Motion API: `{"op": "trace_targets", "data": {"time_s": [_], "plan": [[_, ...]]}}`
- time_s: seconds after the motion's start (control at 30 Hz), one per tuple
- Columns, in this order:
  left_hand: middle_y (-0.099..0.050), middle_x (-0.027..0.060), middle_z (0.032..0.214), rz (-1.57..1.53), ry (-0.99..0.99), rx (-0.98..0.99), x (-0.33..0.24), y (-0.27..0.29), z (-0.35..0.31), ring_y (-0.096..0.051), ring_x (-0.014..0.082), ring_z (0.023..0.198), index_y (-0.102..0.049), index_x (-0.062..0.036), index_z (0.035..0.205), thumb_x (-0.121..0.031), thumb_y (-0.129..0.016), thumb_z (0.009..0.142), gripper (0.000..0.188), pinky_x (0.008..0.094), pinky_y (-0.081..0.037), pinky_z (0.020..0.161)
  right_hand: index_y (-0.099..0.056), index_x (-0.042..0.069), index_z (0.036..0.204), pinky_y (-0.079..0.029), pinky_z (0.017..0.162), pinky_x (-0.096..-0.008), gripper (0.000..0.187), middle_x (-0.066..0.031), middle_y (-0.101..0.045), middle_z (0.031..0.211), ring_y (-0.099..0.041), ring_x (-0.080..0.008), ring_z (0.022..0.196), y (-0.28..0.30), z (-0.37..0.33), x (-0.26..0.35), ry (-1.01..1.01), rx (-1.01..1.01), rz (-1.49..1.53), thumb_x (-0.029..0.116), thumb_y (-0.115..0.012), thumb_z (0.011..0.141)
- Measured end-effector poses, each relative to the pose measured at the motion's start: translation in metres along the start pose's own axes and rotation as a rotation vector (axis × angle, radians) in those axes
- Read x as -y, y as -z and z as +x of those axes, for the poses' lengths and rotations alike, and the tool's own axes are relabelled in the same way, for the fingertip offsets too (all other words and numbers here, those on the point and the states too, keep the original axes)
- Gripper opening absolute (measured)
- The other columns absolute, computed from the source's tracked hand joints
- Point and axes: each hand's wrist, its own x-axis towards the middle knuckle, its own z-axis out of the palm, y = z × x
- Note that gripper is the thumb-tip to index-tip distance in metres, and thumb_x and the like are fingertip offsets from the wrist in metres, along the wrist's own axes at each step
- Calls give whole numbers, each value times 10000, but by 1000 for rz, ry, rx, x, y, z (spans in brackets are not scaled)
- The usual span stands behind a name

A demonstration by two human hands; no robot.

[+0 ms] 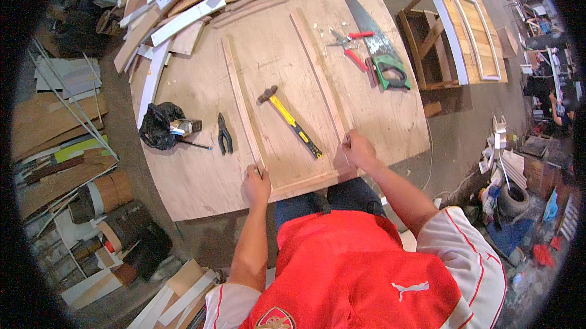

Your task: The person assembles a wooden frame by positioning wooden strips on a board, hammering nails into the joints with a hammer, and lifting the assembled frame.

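Note:
Two long thin wooden strips lie lengthwise on a plywood tabletop point(189, 188), the left strip point(239, 100) and the right strip point(317, 72). A shorter wooden crosspiece point(308, 184) lies along the near edge between their near ends. My left hand point(256, 185) is closed around the near end of the left strip. At the right strip's near end, my right hand point(359, 149) pinches the wood with its fingertips. Between the strips rests a hammer point(290, 122) with a yellow and black handle, its head pointing away from me.
Left of the strips are black-handled pliers point(224, 133) and a black plastic bag point(160, 126). A green-handled handsaw point(378, 45) and red-handled pincers point(351, 48) lie at the far right. Stacked boards point(189, 21) cover the far left. A wooden cabinet point(452, 36) stands beyond the table.

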Motion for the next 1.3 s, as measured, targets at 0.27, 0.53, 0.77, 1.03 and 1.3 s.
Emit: {"op": "trace_targets", "data": {"time_s": [0.27, 0.53, 0.77, 1.03, 1.3], "plan": [[-696, 228, 1112, 8, 63, -27, -13, 13, 5, -678, 443, 1018, -600, -63, 1210, -311, -759, 906, 423, 539, -545, 844, -655, 88, 1156, -580, 800, -499, 395, -165, -759, 972, -739, -366, 936, 26, 10, 20, -55, 49, -9, 344, -756, 872], [-666, 191, 1127, -111, -219, -236, -45, 31, 121, -628, 439, 1066, -609, -84, 1227, -320, -759, 884, 442, 540, -527, 881, -630, 117, 1204, -562, 856, -517, 426, -162, -719, 1082, -708, -353, 1014, 42, 77, 118, 304, -124, -188, 441, -696, 935], [-607, 177, 1233, -10, -233, -274, -100, 44, 231, -630, 418, 1092, -540, -107, 1325, -276, -688, 946, 441, 524, -556, 876, -570, 82, 1263, -567, 811, -550, 374, -221, -708, 1078, -710, -437, 960, -15, 100, 185, 276, 172, -92, 327, -613, 985], [-586, 205, 1242, -62, -245, -302, -78, 28, 239, -644, 433, 1078, -494, -90, 1360, -215, -706, 938, 489, 538, -572, 831, -608, 103, 1252, -558, 820, -551, 361, -197, -708, 1099, -694, -439, 966, 0, 98, 169, 274, 197, -75, 304, -648, 955], [-552, 203, 1297, -30, -219, -475, -44, 41, 172, -524, 450, 1210, -547, -77, 1350, -274, -759, 901, 534, 560, -447, 999, -650, 45, 1218, -564, 819, -441, 379, -178, -695, 1074, -693, -345, 963, 34, 105, 70, 172, -313, 55, 199, -741, 884]]}}
